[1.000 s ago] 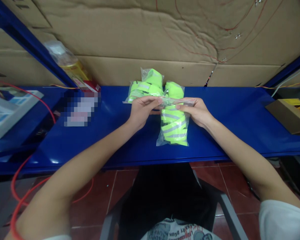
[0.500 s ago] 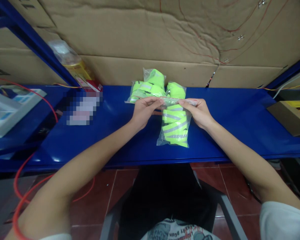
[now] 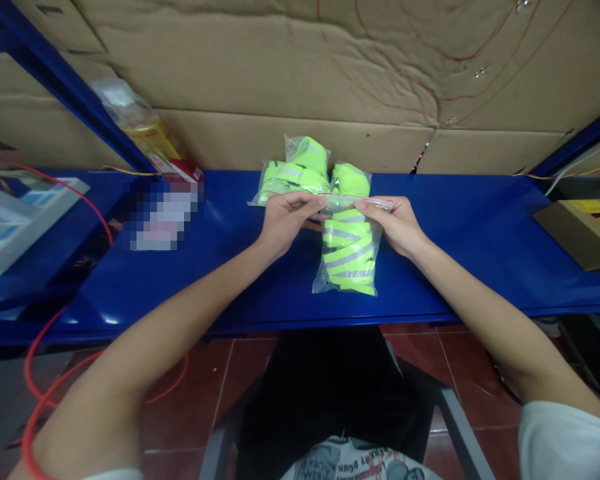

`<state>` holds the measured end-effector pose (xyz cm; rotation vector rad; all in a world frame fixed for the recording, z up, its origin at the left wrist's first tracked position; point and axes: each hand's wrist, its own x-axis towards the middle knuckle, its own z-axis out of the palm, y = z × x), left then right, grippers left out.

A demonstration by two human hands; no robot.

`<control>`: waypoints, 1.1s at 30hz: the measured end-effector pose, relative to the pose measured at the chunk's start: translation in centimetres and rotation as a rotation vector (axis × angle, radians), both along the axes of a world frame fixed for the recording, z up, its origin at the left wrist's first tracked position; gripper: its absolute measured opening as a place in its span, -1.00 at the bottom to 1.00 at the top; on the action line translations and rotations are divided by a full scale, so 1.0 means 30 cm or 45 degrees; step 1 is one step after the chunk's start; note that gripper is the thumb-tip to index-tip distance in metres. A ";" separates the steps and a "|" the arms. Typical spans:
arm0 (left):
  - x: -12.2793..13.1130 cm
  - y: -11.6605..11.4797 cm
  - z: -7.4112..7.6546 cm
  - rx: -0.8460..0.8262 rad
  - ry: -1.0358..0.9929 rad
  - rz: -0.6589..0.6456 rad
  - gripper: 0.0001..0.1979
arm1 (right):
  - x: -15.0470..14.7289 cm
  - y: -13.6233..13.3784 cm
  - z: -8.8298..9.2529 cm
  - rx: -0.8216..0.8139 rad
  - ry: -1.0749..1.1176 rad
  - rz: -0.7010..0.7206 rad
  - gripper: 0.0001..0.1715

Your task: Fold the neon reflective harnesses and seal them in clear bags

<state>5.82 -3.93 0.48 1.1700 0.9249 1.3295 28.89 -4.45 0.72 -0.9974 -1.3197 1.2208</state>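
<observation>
A clear zip bag (image 3: 350, 257) hangs between my hands, its red-lined top edge uppermost. Inside it is a folded neon-yellow strap with grey reflective stripes. My left hand (image 3: 291, 223) pinches the bag's top edge near its left end, thumb against the fingers. At the right end of the same edge, my right hand (image 3: 393, 223) grips the plastic between thumb and fingers. Just behind lie several similar bags of neon-yellow straps, a pair on the left (image 3: 295, 175) and one at the right (image 3: 351, 180), partly covered by the held bag.
The blue shelf (image 3: 460, 267) carries everything, backed by a cardboard panel (image 3: 240, 80) with thin red wires. At left stand a plastic bottle (image 3: 150, 137) and a white tray-like item (image 3: 25, 220), near a red hose (image 3: 30, 367). An opened cardboard box (image 3: 575, 233) sits at right.
Hardly anything differs. Both hands keep their pinch on the bag's top edge, and the view has shifted very slightly.
</observation>
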 end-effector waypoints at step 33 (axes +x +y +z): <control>-0.004 0.002 -0.020 -0.063 0.115 -0.196 -0.52 | 0.001 -0.009 -0.014 0.063 -0.152 0.057 -0.53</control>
